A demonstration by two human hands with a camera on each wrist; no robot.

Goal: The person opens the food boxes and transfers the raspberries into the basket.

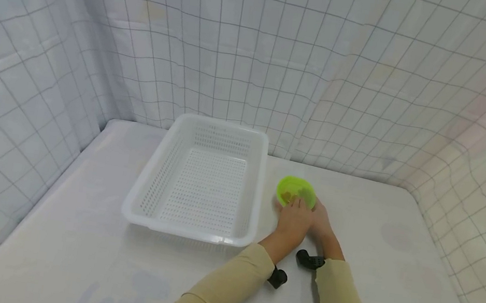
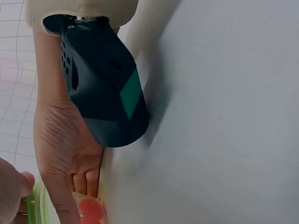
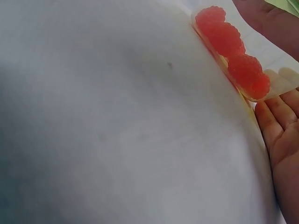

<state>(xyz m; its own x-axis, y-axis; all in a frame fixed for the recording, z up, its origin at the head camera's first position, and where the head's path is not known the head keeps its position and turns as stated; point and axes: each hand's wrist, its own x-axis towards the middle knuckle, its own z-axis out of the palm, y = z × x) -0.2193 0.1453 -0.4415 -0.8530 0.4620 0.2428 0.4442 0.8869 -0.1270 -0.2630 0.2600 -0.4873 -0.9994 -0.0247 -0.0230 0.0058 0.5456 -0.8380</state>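
A small tub printed with red raspberries point(image 3: 229, 42) has a bright yellow-green lid point(image 1: 291, 185), which faces up in the head view. Around the tub's side my right hand point(image 1: 321, 223) curls, its thumb and fingers on opposite sides in the right wrist view. My left hand point(image 1: 294, 223) reaches across from the left with its fingers on the lid. In the left wrist view, its fingertips grip the lid's green edge point(image 2: 39, 205), beside the right palm. Part of the tub is hidden behind both hands.
A white perforated plastic basket point(image 1: 204, 187) stands left of the hands on the white tabletop point(image 1: 149, 273). Grid-patterned white curtains point(image 1: 247, 58) surround the table at the back and sides. Black wrist devices point(image 1: 310, 260) stick out below both wrists.
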